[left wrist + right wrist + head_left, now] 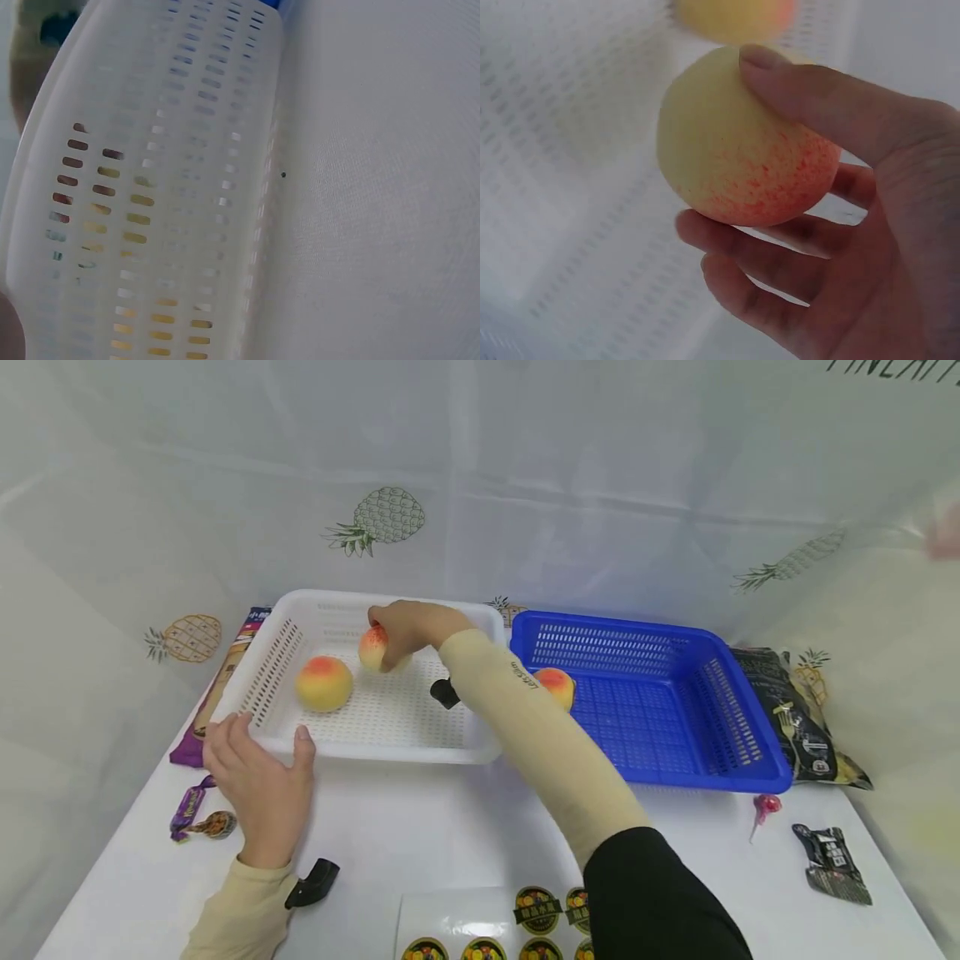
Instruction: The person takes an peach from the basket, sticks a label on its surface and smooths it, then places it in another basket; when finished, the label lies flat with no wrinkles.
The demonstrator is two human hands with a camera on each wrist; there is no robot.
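Over the white basket, my right hand holds a yellow and red peach; the thumb lies on one side and the fingers curl round the other. A second peach sits in the left part of this basket. My left hand rests on the basket's near left corner with its fingers over the rim and the thumb spread apart. Only a sliver of that hand shows in the left wrist view, beside the slotted basket wall. Another peach is in the blue basket, partly hidden by my right sleeve.
A purple snack bag lies left of the white basket, near a purple-wrapped candy and a round lollipop. Right are a black snack bag, pink lollipop and black packet. A sticker sheet lies in front.
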